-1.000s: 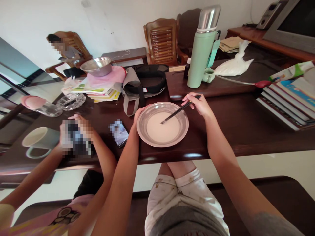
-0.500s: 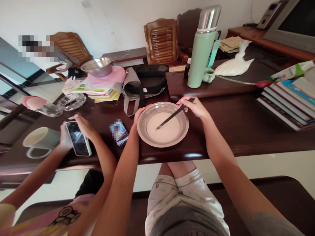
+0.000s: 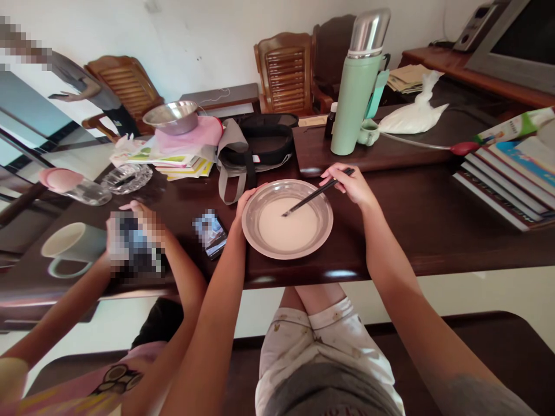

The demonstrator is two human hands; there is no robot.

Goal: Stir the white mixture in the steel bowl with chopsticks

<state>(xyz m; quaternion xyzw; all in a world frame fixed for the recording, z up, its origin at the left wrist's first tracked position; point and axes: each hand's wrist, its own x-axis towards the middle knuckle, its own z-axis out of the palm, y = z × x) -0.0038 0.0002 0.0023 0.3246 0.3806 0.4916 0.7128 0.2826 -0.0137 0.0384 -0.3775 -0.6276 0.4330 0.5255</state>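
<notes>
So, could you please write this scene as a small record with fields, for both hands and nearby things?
Left hand: against the left side of a round pinkish-grey bowl
Right hand: holding slim black chopsticks
Chopstick tips: at the off-white liquid in the bowl; depth unclear
Left of bowl: black rectangular smartphone, screen lit
Beyond bowl, rightward: tall green cylindrical flask, silver metal cap

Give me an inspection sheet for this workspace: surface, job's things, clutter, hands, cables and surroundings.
Surface: dark glossy table.
Job's things: metal bowl of pale liquid; black chopsticks dipped in it.
Clutter: smartphone left of the bowl; green vacuum flask upright beyond; stacked books at right.
Hands: left hand against the bowl's rim; right hand gripping the chopsticks.
Cables: thin white cord on the back table.
Surroundings: wooden armchair by the wall; another person's forearm at left.
</notes>
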